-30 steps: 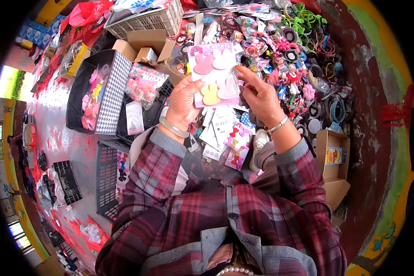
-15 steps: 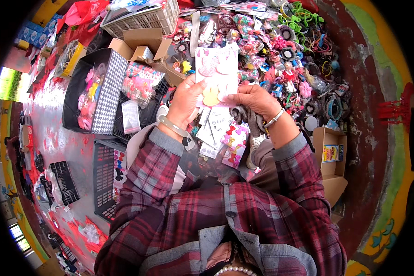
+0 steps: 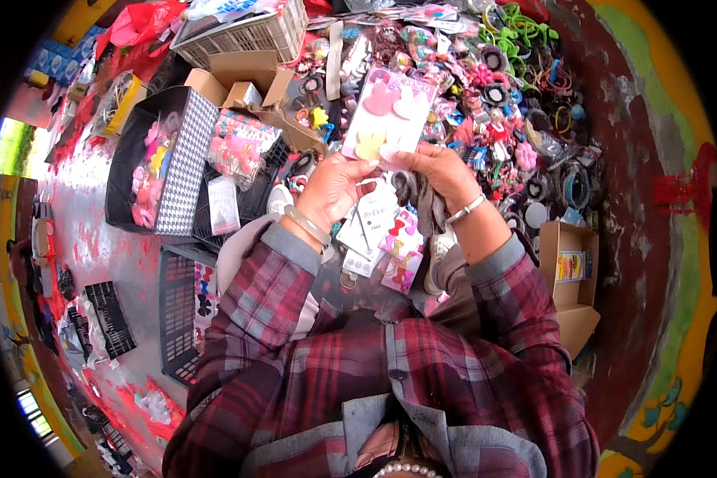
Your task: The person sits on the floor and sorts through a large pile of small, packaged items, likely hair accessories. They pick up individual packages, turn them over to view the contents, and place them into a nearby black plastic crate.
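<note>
Shiny grey floor (image 3: 147,267) with red patches shows on our left, and a big messy heap of bright little hair things (image 3: 494,119) spreads out past our hands. We hold up a thin pink-and-white card (image 3: 390,118) with bunny heads on it, over the near side of the heap. It leans, with its top toward the right. Our left hand (image 3: 328,190) is bent in and pinches the low edge near the left corner. Our right hand (image 3: 444,175) pinches the low edge too, with its thumb close to the bunnies. Some wrinkly grey-brown cloth (image 3: 428,205) is just under our right hand, but we can't tell if we hold that as well. To do this well, we think we should pinch just the edge, keep our thumbs off the bunnies and squeeze softly, because thin card could bend. The bunnies are round with two long ears, pink, white and yellow, and look thick like felt. Below our hands lie flat white paper cards (image 3: 376,213) and a smooth-looking card of colourful bows (image 3: 402,248). On our left, a black box with a black-and-white checked side (image 3: 187,163) stands near a dark grey plastic crate full of holes (image 3: 179,319).
</note>
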